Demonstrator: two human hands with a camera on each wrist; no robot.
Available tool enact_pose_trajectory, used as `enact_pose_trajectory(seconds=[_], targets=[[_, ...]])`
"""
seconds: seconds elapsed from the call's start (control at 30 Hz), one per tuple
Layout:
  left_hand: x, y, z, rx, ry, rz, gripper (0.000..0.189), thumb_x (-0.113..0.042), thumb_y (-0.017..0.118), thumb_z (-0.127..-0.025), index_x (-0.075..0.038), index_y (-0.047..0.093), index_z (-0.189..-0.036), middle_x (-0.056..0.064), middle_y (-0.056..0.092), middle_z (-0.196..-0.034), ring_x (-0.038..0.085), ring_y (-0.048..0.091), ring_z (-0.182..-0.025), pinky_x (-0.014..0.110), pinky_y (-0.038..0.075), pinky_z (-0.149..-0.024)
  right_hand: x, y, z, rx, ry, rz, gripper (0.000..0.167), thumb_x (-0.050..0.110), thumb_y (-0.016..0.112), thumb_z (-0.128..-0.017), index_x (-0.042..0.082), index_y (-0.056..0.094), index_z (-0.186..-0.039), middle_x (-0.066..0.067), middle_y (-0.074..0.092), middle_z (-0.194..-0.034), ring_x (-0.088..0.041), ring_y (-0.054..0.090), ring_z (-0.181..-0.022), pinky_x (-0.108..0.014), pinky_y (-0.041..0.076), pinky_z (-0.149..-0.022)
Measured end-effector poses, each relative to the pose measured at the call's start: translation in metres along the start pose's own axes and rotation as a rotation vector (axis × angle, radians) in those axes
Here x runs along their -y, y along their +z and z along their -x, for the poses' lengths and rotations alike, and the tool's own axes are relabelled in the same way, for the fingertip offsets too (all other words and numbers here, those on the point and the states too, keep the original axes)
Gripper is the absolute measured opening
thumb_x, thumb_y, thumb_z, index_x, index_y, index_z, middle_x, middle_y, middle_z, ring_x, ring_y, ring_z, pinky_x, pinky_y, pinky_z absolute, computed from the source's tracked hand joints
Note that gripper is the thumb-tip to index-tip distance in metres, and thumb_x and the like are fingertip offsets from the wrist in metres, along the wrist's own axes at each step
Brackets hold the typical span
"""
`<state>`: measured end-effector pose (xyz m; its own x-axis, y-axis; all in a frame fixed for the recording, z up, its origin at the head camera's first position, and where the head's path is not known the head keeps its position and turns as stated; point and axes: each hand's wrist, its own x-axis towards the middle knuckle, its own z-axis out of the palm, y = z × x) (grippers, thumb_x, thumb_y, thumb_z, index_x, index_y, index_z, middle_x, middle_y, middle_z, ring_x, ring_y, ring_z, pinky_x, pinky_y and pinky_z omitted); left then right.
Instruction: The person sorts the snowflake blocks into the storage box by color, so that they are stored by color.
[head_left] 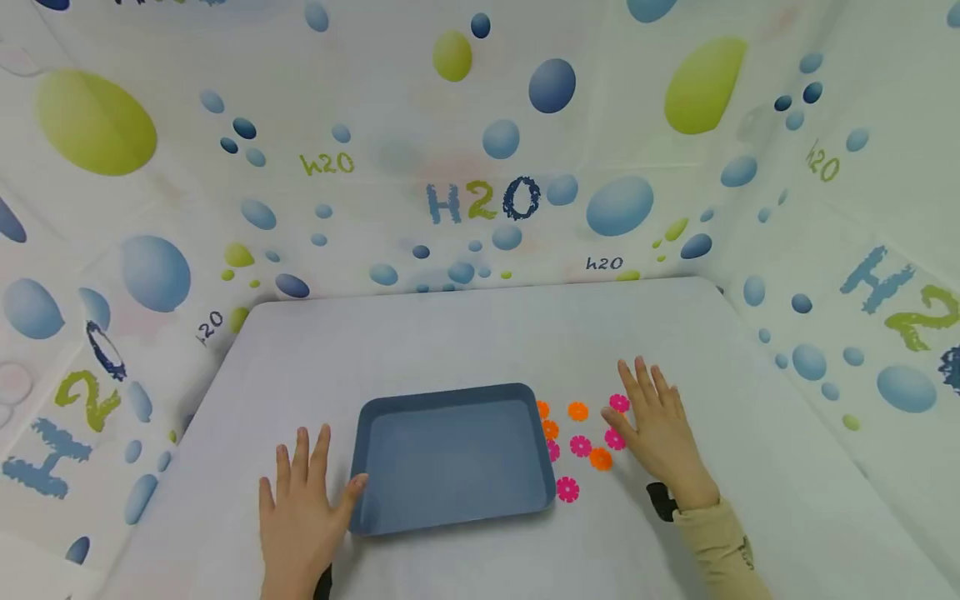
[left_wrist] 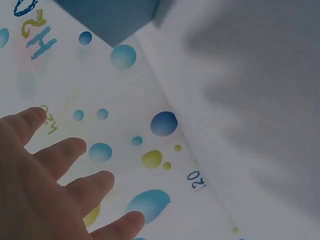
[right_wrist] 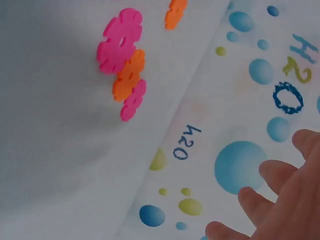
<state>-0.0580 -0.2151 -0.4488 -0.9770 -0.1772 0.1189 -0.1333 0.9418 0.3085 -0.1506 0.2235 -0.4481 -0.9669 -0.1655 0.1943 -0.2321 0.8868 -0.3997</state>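
A shallow blue-grey tray (head_left: 453,462) lies on the white table with nothing in it. My left hand (head_left: 300,508) is beside its left edge, fingers spread, the thumb overlapping the rim in the head view. To the tray's right are several flat flower-shaped plastic pieces, some pink (head_left: 567,489) and some orange (head_left: 601,459). My right hand (head_left: 663,433) has its fingers straight and spread just right of these pieces and holds nothing. In the right wrist view a pink flower piece (right_wrist: 120,42) and an orange one (right_wrist: 129,76) appear close together.
The white table (head_left: 480,333) is enclosed at the back and sides by a white curtain (head_left: 390,225) printed with blue and green drops and H2O lettering. Some flower pieces lie right against the tray's right rim. A tan sleeve (head_left: 716,542) covers my right forearm.
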Motion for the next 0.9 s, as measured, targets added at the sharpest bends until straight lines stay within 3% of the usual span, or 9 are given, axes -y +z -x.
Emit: enact_pose_trajectory(seconds=[0.1,0.33,0.53,0.9], targets=[[-0.007,0.008,0.012,0.022,-0.007,0.071,0.087,-0.058,0.052,-0.092,-0.017,0.011,-0.157,0.024,0.017,-0.160,0.054,0.017,-0.143,0.075,0.016,-0.107,0.002,0.003,0.001,0.030,0.034,-0.090,0.076,0.048,0.048,-0.098,0.012,0.016,-0.156,-0.024,0.015,-0.161,-0.049,0.011,-0.146,-0.072,0.010,-0.113],[-0.023,0.032,0.031,-0.049,0.082,0.247,0.090,-0.045,0.069,-0.085,-0.005,0.024,-0.153,0.027,0.033,-0.153,0.054,0.038,-0.132,0.074,0.034,-0.097,0.002,0.007,0.009,0.131,0.171,-0.298,0.076,0.041,0.049,-0.100,0.002,0.012,-0.155,-0.028,0.021,-0.158,-0.051,0.024,-0.142,-0.067,0.022,-0.113],[-0.027,0.038,0.034,-0.015,0.035,0.285,0.101,-0.047,0.073,-0.081,0.002,0.021,-0.152,0.030,0.032,-0.152,0.052,0.044,-0.130,0.071,0.040,-0.095,0.004,0.012,0.015,0.191,0.289,-0.289,0.065,0.017,0.062,-0.093,-0.002,0.032,-0.148,-0.029,0.052,-0.135,-0.045,0.053,-0.121,-0.057,0.049,-0.097],[-0.029,0.037,0.025,0.053,-0.034,0.313,0.104,-0.048,0.072,-0.082,0.004,0.016,-0.152,0.031,0.030,-0.152,0.049,0.039,-0.135,0.061,0.039,-0.107,0.002,0.030,0.007,0.092,0.279,-0.215,0.047,0.003,0.066,-0.083,-0.008,0.055,-0.127,-0.023,0.063,-0.108,-0.034,0.060,-0.096,-0.050,0.053,-0.085]])
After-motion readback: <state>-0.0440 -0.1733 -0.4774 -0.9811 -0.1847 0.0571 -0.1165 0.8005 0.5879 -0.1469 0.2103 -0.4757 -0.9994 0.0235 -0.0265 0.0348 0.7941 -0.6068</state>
